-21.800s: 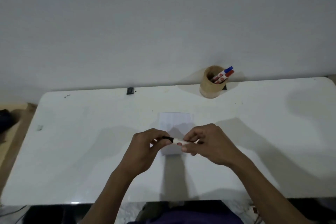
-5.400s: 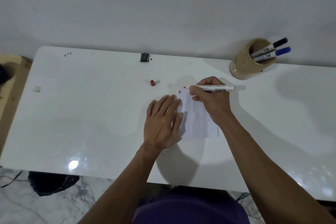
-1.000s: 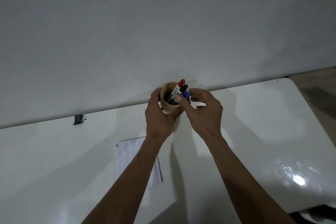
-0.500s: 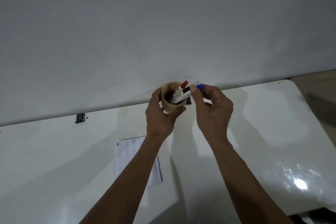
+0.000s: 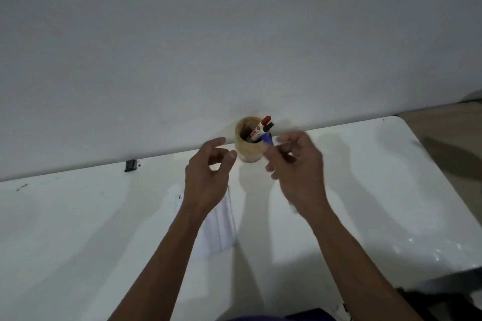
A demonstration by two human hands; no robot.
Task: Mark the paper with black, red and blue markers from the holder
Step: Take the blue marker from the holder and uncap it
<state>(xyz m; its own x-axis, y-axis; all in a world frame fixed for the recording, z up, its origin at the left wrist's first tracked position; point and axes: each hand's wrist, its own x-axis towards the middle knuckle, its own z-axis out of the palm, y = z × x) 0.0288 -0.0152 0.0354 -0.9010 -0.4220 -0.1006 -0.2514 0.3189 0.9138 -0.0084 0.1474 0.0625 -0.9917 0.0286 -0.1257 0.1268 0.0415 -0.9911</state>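
Observation:
A tan round holder stands at the table's back edge against the wall. Inside it lean a red-capped marker and a black-capped marker. My right hand, blurred, is just right of the holder, its fingers closed around the blue marker, whose blue cap pokes up beside the holder's rim. My left hand hovers left of the holder with fingers apart, holding nothing. The white paper lies on the table under my left wrist, with small black and red marks at its top left corner.
The white table ends at a rounded right corner, with bare floor beyond. A small black object sits at the table's back edge on the left. The grey wall rises right behind the holder.
My left hand has let go of the holder and opened. My right hand has drawn the blue marker down and toward me, clear of the holder.

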